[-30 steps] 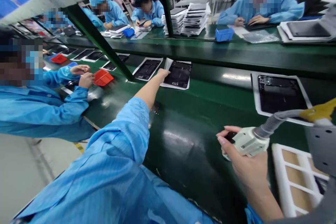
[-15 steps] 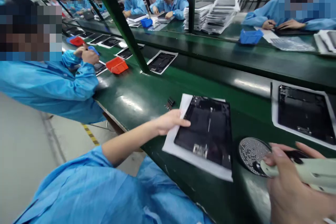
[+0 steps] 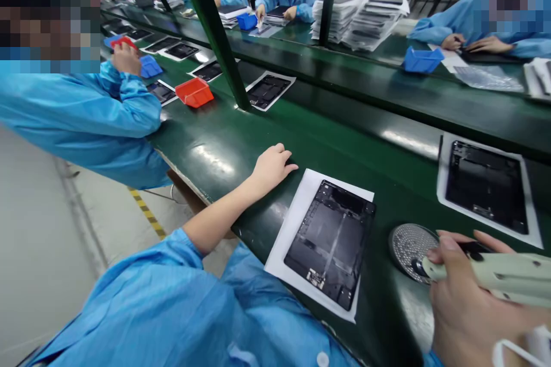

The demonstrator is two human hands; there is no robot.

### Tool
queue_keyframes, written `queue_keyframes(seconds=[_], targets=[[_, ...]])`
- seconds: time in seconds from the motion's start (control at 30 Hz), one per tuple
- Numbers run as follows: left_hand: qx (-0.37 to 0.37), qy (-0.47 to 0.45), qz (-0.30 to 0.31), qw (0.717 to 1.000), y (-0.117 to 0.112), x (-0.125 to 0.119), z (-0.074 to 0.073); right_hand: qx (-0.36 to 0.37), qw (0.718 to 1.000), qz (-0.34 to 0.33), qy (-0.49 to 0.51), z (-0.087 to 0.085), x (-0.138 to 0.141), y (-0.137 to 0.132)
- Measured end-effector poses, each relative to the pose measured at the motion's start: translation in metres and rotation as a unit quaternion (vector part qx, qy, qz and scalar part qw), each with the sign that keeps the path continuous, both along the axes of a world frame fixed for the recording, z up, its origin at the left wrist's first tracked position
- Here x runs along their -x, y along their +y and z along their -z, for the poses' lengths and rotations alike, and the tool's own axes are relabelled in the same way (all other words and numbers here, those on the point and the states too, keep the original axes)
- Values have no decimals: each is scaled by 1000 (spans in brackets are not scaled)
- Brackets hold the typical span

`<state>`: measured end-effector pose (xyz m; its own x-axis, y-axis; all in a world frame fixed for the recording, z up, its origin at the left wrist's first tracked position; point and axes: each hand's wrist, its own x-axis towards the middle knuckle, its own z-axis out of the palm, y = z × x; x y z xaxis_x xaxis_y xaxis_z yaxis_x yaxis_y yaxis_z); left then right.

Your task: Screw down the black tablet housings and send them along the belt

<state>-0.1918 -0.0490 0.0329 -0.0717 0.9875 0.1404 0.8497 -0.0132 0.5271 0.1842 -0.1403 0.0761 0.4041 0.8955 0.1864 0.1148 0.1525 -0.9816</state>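
Observation:
My left hand (image 3: 272, 170) rests on the green bench, left of the paper sheet, fingers curled down and thumb out to the side. What lies under the fingers is hidden; the small black piece and tiny screws seen there earlier do not show. Beside it, an opened tablet (image 3: 330, 243) with dark innards lies on a white sheet (image 3: 282, 252), untouched. My right hand (image 3: 462, 292) is wrapped round a pale green electric screwdriver (image 3: 512, 276). The screwdriver's front end is over a round metal dish (image 3: 411, 246) with a dotted, perforated-looking surface.
Another opened tablet (image 3: 486, 186) on paper lies at the right. An orange bin (image 3: 194, 92) stands near a slanted green post (image 3: 221, 40), with a further tablet (image 3: 269, 90) behind it. A co-worker's blue sleeve (image 3: 133, 106) is at the left. Paper stacks (image 3: 374, 17) stand across the bench.
My left hand has let go of the tablet and sheet and moved up and left to where the black piece lay. The tablet now lies flat, nearer me. The right hand stays at the dish.

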Motion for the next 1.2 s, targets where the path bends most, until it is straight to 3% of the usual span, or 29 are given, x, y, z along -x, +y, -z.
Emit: queue_keyframes(seconds=[0.1,0.23,0.4,0.73,0.9,1.03,1.13,1.2], targets=[[6,47,32,998,9,5,20,-20,999,33,-10,2,-2,3],[-65,106,37,992,1,17,42,-61,991,119,9,11,0,2],[-164,128,43,977,6,32,52,-89,989,106,48,13,3,2],[-194,43,57,978,2,40,69,-91,989,98,63,18,-1,3],[-205,2,23,978,-10,37,56,-86,991,95,43,18,-1,2],[-194,-57,-11,979,-28,26,29,-67,992,98,30,21,-2,0],[-110,-175,-17,978,-31,2,2,-59,993,100,17,22,-2,0],[-11,-260,27,965,-23,-25,-14,-65,993,92,19,21,-1,0]])
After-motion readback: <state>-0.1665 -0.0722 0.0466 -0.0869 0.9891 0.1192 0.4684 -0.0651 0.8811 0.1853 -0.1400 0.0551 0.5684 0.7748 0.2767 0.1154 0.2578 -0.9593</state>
